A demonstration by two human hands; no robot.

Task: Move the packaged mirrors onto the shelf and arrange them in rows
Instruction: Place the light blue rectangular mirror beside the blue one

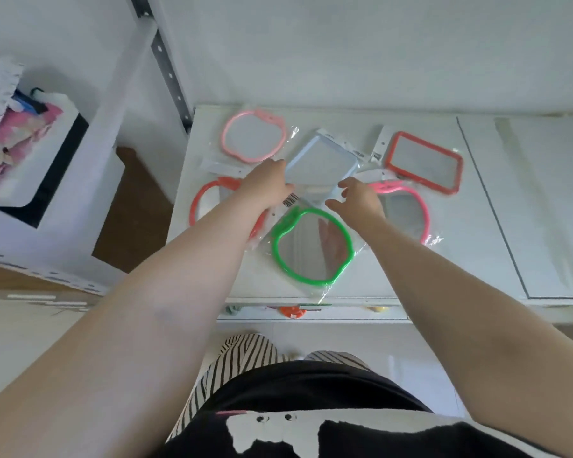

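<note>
Several packaged mirrors lie on the white shelf (411,276). A light blue square mirror (321,160) sits in the middle, and my left hand (267,180) grips its left edge. My right hand (358,196) hovers at its lower right corner with fingers spread, holding nothing. A pale pink apple-shaped mirror (253,137) lies at the back left. A red rectangular mirror (424,163) lies at the back right. A green apple-shaped mirror (311,247) lies in front. A red round mirror (202,200) is partly hidden under my left arm, and a hot pink mirror (411,209) lies beyond my right arm.
A grey metal shelf post (169,71) stands at the shelf's back left corner. A white box (40,160) with pink goods sits on the left, over brown floor. Small coloured items (291,312) show on a lower shelf below the front edge. A seam (490,206) divides the shelf top.
</note>
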